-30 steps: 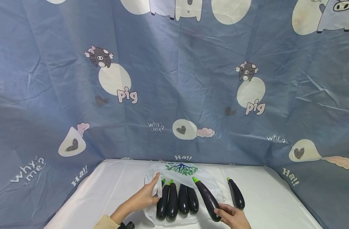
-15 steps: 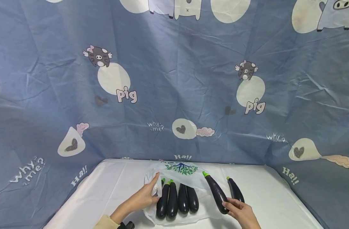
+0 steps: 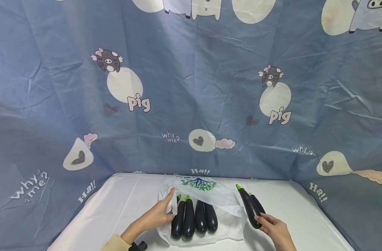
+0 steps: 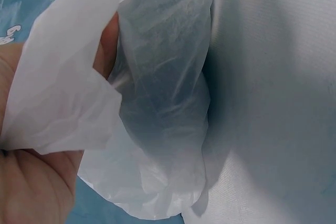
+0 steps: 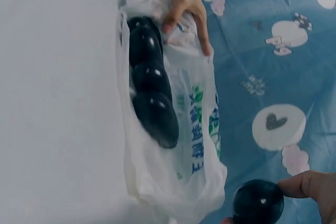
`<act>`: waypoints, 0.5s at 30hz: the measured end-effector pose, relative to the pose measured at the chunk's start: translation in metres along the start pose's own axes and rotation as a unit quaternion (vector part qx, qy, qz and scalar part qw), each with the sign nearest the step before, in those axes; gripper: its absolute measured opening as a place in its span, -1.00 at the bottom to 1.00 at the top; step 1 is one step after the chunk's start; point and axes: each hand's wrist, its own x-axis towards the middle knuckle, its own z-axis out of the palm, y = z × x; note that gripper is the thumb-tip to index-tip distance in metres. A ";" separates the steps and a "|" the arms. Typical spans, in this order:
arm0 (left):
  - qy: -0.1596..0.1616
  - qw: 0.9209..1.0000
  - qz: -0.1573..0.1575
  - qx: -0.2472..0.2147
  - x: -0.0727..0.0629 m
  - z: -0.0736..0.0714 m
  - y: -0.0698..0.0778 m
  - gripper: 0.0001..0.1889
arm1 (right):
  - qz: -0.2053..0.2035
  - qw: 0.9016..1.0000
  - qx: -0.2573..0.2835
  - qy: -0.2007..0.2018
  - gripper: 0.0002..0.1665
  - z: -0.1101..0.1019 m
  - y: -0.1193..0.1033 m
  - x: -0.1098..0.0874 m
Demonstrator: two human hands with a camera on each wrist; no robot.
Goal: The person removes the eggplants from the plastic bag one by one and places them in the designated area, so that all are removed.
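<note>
My left hand (image 3: 158,215) is at the left side of the mouth of a white plastic bag (image 3: 227,230). Its thumb and index finger are spread and straight against the film, and in the left wrist view the bag (image 4: 68,93) drapes over the palm. Several dark eggplants (image 3: 189,219) lie side by side in the bag, green stems pointing away. Right of the bag, my right hand (image 3: 277,230) pinches the blunt end of another eggplant (image 3: 249,207), which is tilted with its stem up and to the left. Partly hidden behind it is one more eggplant (image 3: 257,203).
A white cloth (image 3: 131,195) covers the table. Behind it hangs a blue curtain (image 3: 178,87) with cartoon pigs. A small black object (image 3: 142,246) shows by the left wrist.
My right hand has carried its eggplant rightward, from over the bag's right part to beside the eggplant on the table, now partly covering it. The left hand keeps its place.
</note>
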 end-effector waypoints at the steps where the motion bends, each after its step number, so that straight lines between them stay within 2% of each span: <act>1: 0.000 1.000 0.000 0.000 0.000 0.000 0.000 0.06 | -0.001 1.000 0.002 -0.001 -0.06 -0.001 0.001 0.001; 9: 0.002 1.000 0.003 0.000 0.001 -0.001 0.001 0.06 | -0.003 1.000 0.002 0.005 -0.02 -0.008 0.005 0.007; 15: -0.003 1.000 0.004 -0.004 0.000 0.000 -0.001 0.07 | 0.012 1.000 0.014 0.004 0.04 -0.018 0.007 0.012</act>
